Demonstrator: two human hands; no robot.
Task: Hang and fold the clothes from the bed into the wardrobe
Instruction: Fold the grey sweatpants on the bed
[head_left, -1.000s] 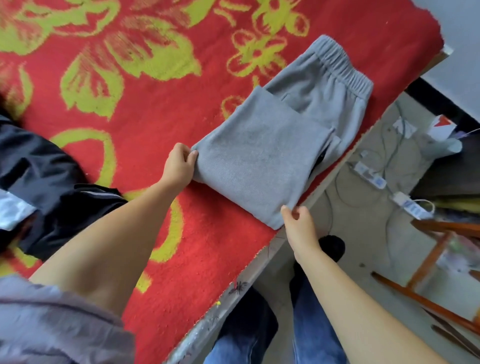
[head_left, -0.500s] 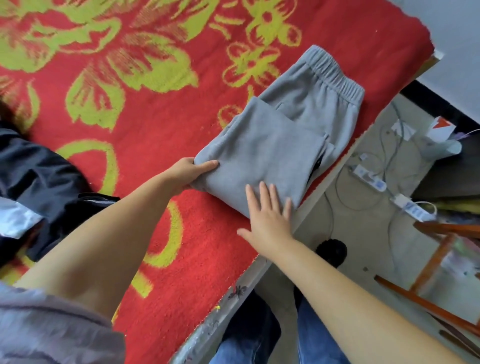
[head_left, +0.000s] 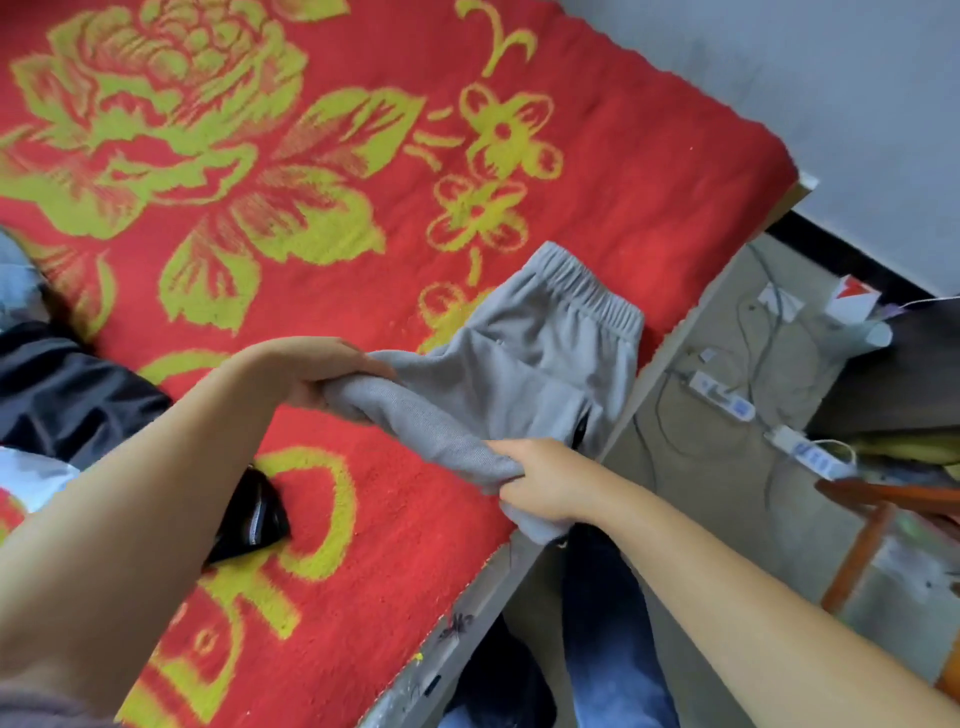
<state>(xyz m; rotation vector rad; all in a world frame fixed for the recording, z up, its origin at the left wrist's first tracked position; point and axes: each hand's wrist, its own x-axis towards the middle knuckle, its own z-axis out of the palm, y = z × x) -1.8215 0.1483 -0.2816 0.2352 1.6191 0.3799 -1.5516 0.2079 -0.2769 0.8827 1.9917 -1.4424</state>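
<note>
Floor (head_left: 701, 467): you see bare grey concrete to the right of the bed edge.
Power strips: you have one white strip (head_left: 723, 399) and a second (head_left: 810, 451) lying on the floor, near each other.
Cables (head_left: 662, 415): dark loops trail across the floor around the strips.
Wooden frame (head_left: 862, 540): orange-brown bars at your far right.
Wall (head_left: 831, 104): pale grey, with a black skirting strip (head_left: 831, 249) at its foot.

Home bedroom: blanketed bed (head_left: 597, 171), strewn clothes (head_left: 67, 400).

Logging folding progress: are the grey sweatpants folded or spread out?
Folded: the grey sweatpants are doubled over, the folded end gripped by the left hand and right hand, the waistband on the bed.
</note>
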